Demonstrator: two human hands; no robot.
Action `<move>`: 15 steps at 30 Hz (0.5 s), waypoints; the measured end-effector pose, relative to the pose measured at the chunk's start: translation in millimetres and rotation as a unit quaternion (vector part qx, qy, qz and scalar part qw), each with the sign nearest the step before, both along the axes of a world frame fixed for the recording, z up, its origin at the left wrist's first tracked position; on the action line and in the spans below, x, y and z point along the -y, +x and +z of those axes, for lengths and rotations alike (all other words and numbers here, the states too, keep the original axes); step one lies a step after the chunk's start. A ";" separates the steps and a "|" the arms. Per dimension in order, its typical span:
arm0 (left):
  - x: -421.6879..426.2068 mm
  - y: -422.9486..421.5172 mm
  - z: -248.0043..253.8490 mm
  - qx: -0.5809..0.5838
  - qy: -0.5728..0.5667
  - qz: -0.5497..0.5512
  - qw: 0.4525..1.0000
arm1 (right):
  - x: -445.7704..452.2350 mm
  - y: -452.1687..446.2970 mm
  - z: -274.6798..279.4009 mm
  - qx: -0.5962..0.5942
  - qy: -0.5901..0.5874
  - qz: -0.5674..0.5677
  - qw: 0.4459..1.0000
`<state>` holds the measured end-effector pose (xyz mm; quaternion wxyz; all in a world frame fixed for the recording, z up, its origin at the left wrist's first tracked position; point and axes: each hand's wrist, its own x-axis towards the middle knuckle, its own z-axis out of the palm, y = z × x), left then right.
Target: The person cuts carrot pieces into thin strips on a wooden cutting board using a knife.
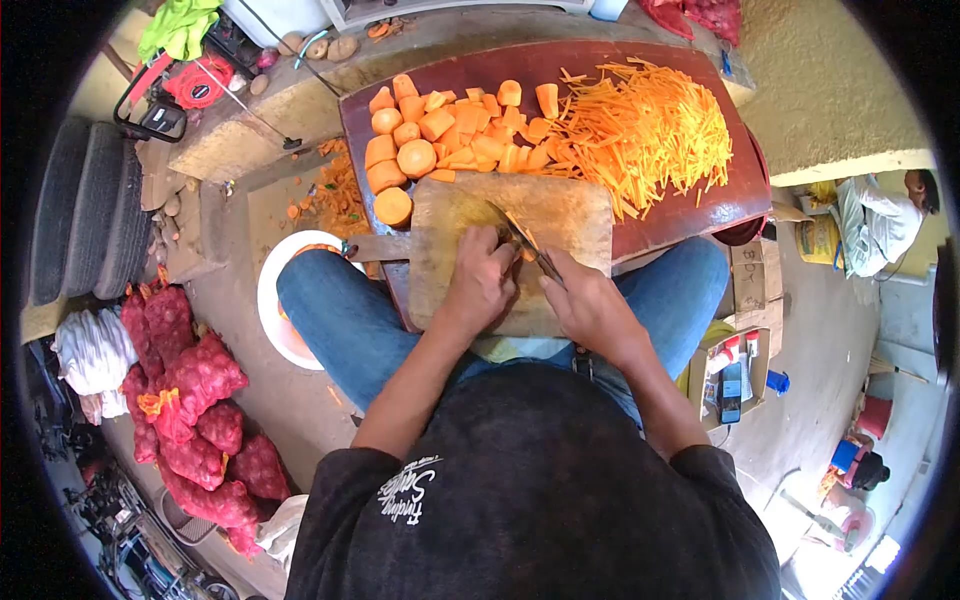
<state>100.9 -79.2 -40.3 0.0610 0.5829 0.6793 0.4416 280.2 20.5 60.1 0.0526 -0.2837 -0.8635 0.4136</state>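
Observation:
My right hand (590,308) grips the handle of a kitchen knife (516,232), its blade pointing away and to the left over a wooden cutting board (570,215). Beside the blade shows a small piece of carrot (529,254), partly hidden by knife and fingers. With curled fingers, my left hand (484,278) presses down on the board and holds the carrot against the blade's left side. Just past the board lie chunks of peeled carrot (416,158) and, to their right, a large heap of carrot sticks (660,130).
A dark red table (680,220) carries the carrots and board. A white basin (285,325) stands by my left knee. Red net sacks (200,400) and tires (100,215) line the left side. An open box (745,370) is at right; a person (880,225) sits farther off.

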 end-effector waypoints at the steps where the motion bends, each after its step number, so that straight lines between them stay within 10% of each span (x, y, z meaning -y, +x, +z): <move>1: -0.9 -2.5 -1.5 0.010 0.003 0.003 1.000 | -1.5 -3.7 1.0 -0.011 0.005 0.005 1.000; 15: 2.3 -4.1 4.4 -0.019 -0.007 0.021 1.000 | 0.7 -6.8 10.5 -0.028 -0.029 0.001 0.999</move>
